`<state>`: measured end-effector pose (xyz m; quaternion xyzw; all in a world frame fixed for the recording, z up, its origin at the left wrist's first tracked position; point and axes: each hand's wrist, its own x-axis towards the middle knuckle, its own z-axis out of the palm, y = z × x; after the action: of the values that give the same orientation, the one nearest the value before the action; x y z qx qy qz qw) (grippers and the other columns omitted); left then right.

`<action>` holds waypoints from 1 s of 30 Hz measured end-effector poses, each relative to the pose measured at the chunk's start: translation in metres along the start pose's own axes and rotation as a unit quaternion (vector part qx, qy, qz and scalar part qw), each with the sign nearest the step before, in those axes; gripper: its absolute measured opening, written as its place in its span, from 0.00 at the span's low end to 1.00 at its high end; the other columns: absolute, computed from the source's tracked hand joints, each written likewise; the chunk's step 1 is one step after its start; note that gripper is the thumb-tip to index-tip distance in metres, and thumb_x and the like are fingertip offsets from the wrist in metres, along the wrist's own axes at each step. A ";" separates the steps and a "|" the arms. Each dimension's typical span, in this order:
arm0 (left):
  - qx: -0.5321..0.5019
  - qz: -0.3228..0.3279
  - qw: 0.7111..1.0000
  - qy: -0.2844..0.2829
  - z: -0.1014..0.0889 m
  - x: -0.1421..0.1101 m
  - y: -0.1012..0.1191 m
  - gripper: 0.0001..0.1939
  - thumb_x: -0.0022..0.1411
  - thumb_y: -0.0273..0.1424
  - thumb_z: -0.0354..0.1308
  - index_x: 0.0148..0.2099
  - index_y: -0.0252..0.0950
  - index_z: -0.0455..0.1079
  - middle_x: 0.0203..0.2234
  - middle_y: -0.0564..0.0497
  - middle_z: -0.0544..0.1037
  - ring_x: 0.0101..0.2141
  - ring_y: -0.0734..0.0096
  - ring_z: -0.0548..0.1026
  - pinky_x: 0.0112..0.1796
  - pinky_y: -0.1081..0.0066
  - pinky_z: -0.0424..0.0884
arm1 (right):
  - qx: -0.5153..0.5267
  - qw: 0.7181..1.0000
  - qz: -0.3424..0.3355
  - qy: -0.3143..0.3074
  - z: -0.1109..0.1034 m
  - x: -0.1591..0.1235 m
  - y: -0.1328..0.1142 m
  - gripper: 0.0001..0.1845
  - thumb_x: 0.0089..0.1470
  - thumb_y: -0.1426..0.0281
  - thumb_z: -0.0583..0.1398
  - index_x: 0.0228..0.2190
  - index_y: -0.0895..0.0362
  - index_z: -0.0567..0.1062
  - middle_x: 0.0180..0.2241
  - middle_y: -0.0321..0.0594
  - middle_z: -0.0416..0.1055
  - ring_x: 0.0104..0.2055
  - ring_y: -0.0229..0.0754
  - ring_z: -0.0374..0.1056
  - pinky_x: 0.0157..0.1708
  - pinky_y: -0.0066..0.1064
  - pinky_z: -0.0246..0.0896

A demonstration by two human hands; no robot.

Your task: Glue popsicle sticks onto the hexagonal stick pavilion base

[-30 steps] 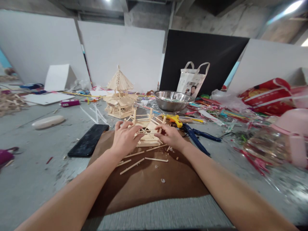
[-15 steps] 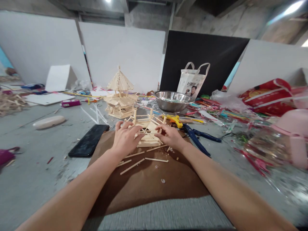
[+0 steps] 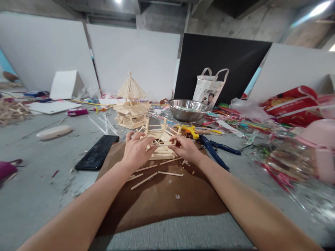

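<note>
Both hands meet at the near side of a small wooden-stick model [image 3: 163, 153], a low many-sided frame with upright posts. My left hand [image 3: 138, 148] pinches one end of a thin wooden stick [image 3: 163, 145], and my right hand [image 3: 184, 148] pinches the other end. The stick lies level across the front of the model; whether it touches the posts I cannot tell. Several loose wooden sticks [image 3: 170, 173] lie on the brown paper [image 3: 157, 205] in front. Parts of the model are hidden behind my fingers.
Right of the model are a yellow glue gun [image 3: 191, 131] and blue-handled pliers [image 3: 213, 151]. A black phone [image 3: 96, 153] lies on the left. Behind stand a stick pavilion [image 3: 131, 104] and a metal bowl [image 3: 190, 111]. A pink-lidded jug [image 3: 295, 153] is at far right.
</note>
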<state>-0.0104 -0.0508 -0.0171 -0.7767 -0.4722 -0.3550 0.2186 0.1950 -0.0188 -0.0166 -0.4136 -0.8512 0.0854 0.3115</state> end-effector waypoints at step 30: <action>0.001 -0.010 1.000 0.004 0.000 -0.001 0.002 0.11 0.54 0.38 0.49 0.36 0.40 0.70 0.26 0.49 0.76 0.38 0.61 0.68 0.42 0.57 0.52 | -0.001 1.000 -0.002 0.004 0.000 0.000 0.001 0.14 0.46 0.61 0.56 0.33 0.58 0.68 0.23 0.36 0.67 0.24 0.35 0.62 0.26 0.25 0.53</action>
<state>-0.0087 -0.0523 -0.0178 -0.7700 -0.4796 -0.3601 0.2175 0.1954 -0.0182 -0.0172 -0.4120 -0.8511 0.0826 0.3147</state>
